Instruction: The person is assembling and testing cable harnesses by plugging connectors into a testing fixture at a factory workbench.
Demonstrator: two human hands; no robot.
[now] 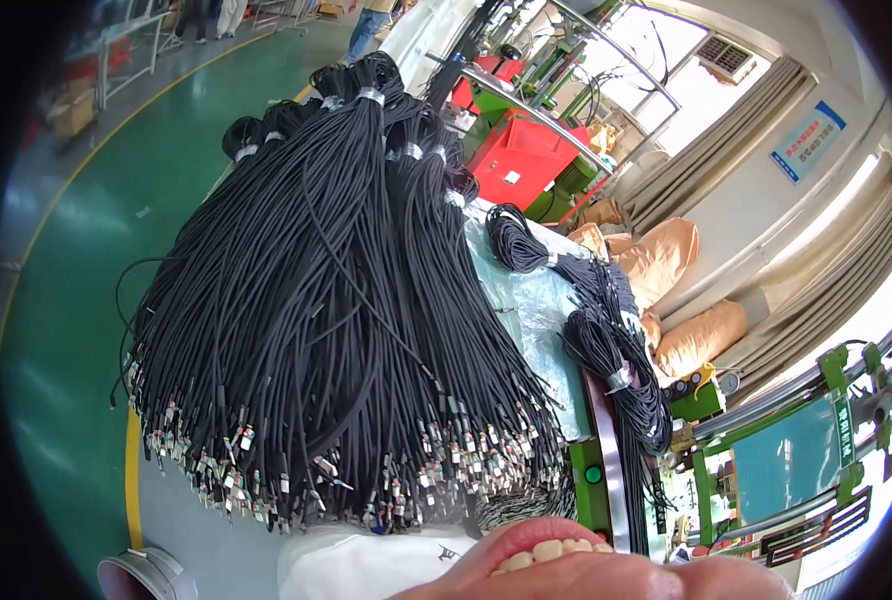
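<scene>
Only a little of the person shows at the lower edge: a white garment (366,565) with a small dark printed mark, lightly creased. No sleeves are visible.

Blue wall sign (808,141), tan sacks (666,250)

matt black rubbery cable bundles (336,300), crinkled glossy clear plastic sheet (531,300), shiny green floor (76,300)

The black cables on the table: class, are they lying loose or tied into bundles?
Tied into bundles. The black cables are gathered at their looped far ends by pale bands, while their connector ends fan out along the near edge.
</scene>
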